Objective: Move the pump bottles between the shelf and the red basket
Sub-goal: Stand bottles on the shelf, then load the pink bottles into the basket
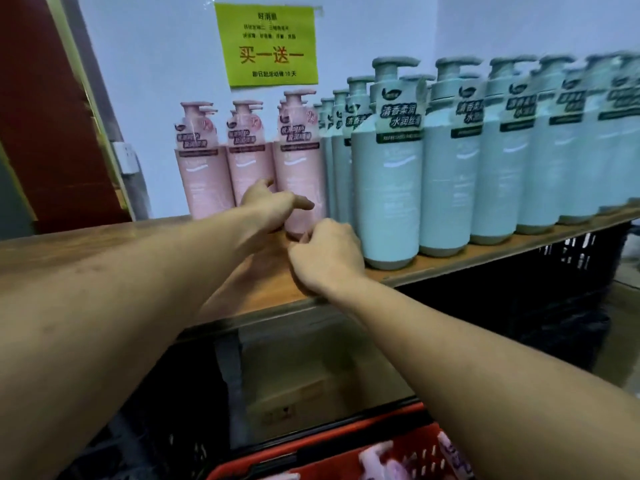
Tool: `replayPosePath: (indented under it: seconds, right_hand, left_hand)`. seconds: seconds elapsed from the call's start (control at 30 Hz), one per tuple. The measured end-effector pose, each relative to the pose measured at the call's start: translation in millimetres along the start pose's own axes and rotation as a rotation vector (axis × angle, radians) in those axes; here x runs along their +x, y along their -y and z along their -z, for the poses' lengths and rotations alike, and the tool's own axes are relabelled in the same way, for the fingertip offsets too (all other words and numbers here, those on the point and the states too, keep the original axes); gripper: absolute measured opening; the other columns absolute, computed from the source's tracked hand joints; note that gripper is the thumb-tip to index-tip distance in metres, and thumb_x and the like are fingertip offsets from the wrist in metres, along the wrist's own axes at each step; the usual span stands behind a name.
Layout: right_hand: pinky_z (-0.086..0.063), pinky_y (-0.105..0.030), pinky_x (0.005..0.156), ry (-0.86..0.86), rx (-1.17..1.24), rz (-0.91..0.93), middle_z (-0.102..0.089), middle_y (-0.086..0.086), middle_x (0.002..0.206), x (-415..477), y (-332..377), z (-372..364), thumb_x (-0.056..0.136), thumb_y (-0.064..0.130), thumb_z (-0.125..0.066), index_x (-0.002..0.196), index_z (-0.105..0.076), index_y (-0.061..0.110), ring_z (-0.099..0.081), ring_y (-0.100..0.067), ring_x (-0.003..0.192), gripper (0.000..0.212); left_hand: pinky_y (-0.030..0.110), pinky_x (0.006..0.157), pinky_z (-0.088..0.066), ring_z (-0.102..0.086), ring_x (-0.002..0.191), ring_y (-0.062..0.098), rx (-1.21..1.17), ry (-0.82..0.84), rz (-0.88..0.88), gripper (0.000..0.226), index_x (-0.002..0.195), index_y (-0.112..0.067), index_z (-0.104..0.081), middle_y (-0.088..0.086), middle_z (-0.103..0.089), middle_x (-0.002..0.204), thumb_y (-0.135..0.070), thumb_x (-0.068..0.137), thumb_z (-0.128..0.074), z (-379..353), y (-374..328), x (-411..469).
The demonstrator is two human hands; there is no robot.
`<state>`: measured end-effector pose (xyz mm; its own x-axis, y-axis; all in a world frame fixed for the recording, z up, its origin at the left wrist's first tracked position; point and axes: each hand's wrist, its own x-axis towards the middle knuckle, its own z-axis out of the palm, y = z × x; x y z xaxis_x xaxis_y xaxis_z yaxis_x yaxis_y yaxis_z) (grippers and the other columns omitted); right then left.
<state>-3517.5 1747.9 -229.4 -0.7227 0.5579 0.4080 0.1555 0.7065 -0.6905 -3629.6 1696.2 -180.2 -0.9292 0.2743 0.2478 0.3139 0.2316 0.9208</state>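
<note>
Three pink pump bottles stand at the left of the wooden shelf, with more pink ones behind them. My left hand reaches to the front right pink bottle, fingers spread and straight against its lower part. My right hand sits on the shelf at that bottle's base with its fingers curled; nothing shows inside it. The red basket is at the bottom edge, below my right forearm, with pink and lilac bottles lying in it.
A long row of pale green pump bottles fills the shelf to the right, close beside my right hand. A yellow-green sign hangs on the wall. Black crates and a cardboard box sit under the shelf.
</note>
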Motion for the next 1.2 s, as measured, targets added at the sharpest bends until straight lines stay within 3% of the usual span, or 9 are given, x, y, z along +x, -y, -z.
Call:
replayPosePath:
  seconds: [0.07,0.2,0.4,0.53,0.6,0.73,0.87,1.03,1.2]
  right_hand:
    - [-0.046,-0.032,0.078,-0.023,0.052,0.012,-0.073,-0.011,0.102,-1,-2,0,0.083,0.032,-0.062,0.086,-0.069,0.022,-0.066,-0.034,0.098,0.012]
    - [-0.052,-0.041,0.096,-0.028,0.149,-0.051,-0.066,-0.008,0.122,3,-3,4,0.090,0.034,-0.063,0.129,-0.057,0.022,-0.063,-0.031,0.115,0.042]
    - [-0.037,-0.040,0.108,-0.111,0.303,0.001,-0.051,-0.005,0.140,-2,3,6,0.097,0.030,-0.050,0.134,-0.047,0.022,-0.050,-0.028,0.129,0.037]
    - [-0.034,-0.042,0.113,-0.091,0.343,0.068,-0.035,0.000,0.159,-6,3,7,0.099,0.053,-0.050,0.157,-0.025,0.032,-0.042,-0.026,0.141,0.066]
    - [-0.033,-0.042,0.115,-0.074,0.339,0.110,-0.033,0.001,0.162,-7,4,9,0.097,0.064,-0.048,0.160,-0.019,0.035,-0.041,-0.026,0.143,0.075]
    - [-0.040,-0.047,0.115,0.022,0.344,0.165,-0.050,-0.003,0.154,-11,8,13,0.083,0.083,-0.043,0.160,-0.019,0.036,-0.052,-0.028,0.137,0.093]
    - [-0.049,-0.045,0.105,0.041,0.418,0.239,-0.063,-0.001,0.139,-30,15,23,0.069,0.088,-0.040,0.156,-0.028,0.032,-0.062,-0.025,0.123,0.104]
    - [-0.050,-0.043,0.105,0.048,0.607,0.294,-0.068,0.008,0.130,-66,26,31,0.074,0.076,-0.057,0.147,-0.041,0.030,-0.064,-0.013,0.119,0.088]
    - [-0.053,-0.035,0.099,0.063,0.719,0.299,-0.070,0.015,0.124,-111,26,30,0.075,0.067,-0.067,0.140,-0.050,0.036,-0.066,-0.002,0.113,0.074]
  left_hand:
    - [0.029,0.077,-0.057,-0.063,0.104,0.022,-0.039,0.026,0.020,0.084,0.135,-0.021,-0.050,-0.002,-0.059,0.130,-0.021,0.062,-0.092,-14,6,10]
    - [0.029,0.091,-0.052,-0.064,0.099,0.021,0.126,-0.033,-0.038,0.086,0.125,-0.020,-0.054,0.003,-0.068,0.114,-0.039,0.053,-0.096,-24,15,20]
    - [0.028,0.082,-0.056,-0.068,0.091,0.016,0.262,-0.057,-0.143,0.077,0.108,-0.020,-0.067,-0.002,-0.073,0.098,-0.055,0.042,-0.086,-10,8,-11]
    - [0.005,0.046,-0.044,-0.066,0.059,-0.005,0.133,0.044,-0.214,0.038,0.091,-0.020,-0.067,-0.018,-0.070,0.063,-0.018,0.062,-0.091,9,4,-41]
    - [0.004,0.041,-0.040,-0.063,0.052,-0.009,0.122,0.077,-0.249,0.031,0.084,-0.020,-0.063,-0.025,-0.066,0.056,-0.004,0.071,-0.085,21,6,-55]
    - [0.013,0.063,-0.052,-0.069,0.078,0.002,0.240,0.118,-0.308,0.050,0.103,-0.020,-0.069,-0.011,-0.075,0.085,-0.030,0.058,-0.088,46,7,-80]
    - [0.022,0.073,-0.059,-0.071,0.085,0.002,0.203,0.134,-0.357,0.061,0.105,-0.021,-0.069,-0.011,-0.076,0.089,-0.034,0.048,-0.087,59,9,-105]
    - [-0.002,0.059,-0.040,-0.060,0.077,-0.022,0.217,0.102,-0.442,0.056,0.095,-0.035,-0.062,-0.040,-0.065,0.081,-0.036,0.047,-0.091,79,1,-145]
    - [0.004,0.056,-0.043,-0.064,0.073,-0.014,0.177,0.068,-0.403,0.064,0.093,-0.051,-0.061,-0.034,-0.068,0.083,-0.054,0.032,-0.078,98,10,-193]
